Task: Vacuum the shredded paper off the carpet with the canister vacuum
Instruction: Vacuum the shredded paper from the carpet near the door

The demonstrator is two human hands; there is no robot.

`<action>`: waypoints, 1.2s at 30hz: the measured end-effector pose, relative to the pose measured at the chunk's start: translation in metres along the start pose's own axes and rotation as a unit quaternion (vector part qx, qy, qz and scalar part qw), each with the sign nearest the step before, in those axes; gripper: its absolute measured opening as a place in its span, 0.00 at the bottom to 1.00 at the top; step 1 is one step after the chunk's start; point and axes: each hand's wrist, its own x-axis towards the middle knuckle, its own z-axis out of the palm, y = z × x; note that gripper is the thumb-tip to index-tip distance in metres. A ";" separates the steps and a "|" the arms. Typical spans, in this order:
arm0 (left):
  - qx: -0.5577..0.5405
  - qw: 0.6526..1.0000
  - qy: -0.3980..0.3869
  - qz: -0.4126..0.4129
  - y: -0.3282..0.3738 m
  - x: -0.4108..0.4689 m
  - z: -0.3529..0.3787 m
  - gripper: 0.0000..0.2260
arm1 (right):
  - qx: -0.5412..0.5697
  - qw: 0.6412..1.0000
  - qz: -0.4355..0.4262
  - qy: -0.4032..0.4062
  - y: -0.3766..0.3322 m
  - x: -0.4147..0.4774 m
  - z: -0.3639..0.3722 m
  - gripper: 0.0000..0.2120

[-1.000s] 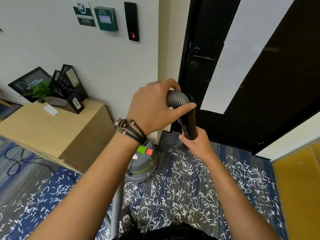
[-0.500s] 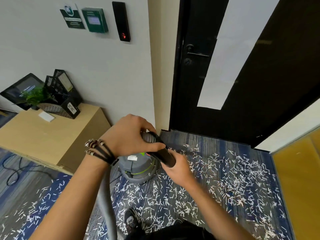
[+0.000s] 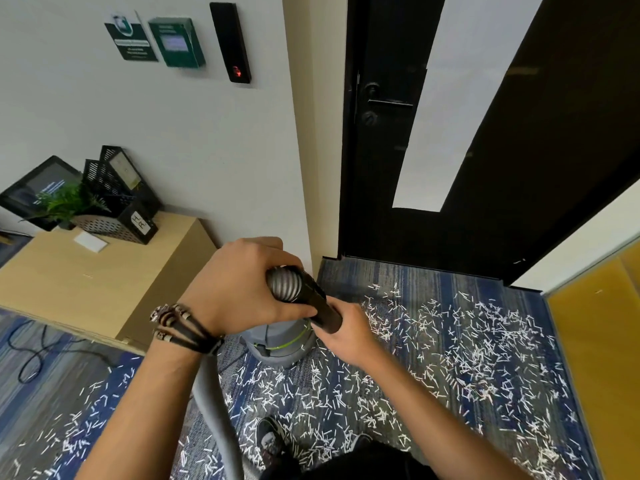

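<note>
White shredded paper (image 3: 460,355) lies scattered over the blue patterned carpet (image 3: 408,282) in front of the door. A grey canister vacuum (image 3: 280,342) with a green band stands on the carpet, partly hidden behind my hands. Its ribbed grey hose (image 3: 214,420) runs down past my left forearm. My left hand (image 3: 235,289) grips the ribbed hose end (image 3: 284,284), and my right hand (image 3: 346,332) grips the black tube (image 3: 318,303) joined to it. The tube's mouth points toward the right, above the carpet.
A black door (image 3: 519,133) stands ahead beside a cream wall corner (image 3: 311,133). A light wood cabinet (image 3: 93,282) at the left carries a black mesh organiser (image 3: 117,199) and a plant. A black cable (image 3: 34,355) lies on the floor at the left; a yellow panel (image 3: 599,358) is at the right. My shoe (image 3: 273,441) is below.
Both hands have brought the hose end and black tube down from chest height to just above the canister, and the tube has tilted from near upright to slanting down toward the right.
</note>
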 end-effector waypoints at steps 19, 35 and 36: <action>-0.089 0.996 0.002 0.018 -0.012 -0.004 0.073 0.20 | -0.080 0.996 0.027 -0.015 0.054 -0.016 -0.023 0.06; -0.108 0.994 0.003 -0.010 0.024 0.013 0.126 0.21 | -0.117 0.988 0.079 -0.058 0.081 -0.032 -0.085 0.13; -0.112 0.994 -0.001 -0.005 0.028 0.014 0.128 0.21 | -0.117 0.988 0.090 -0.056 0.086 -0.039 -0.087 0.12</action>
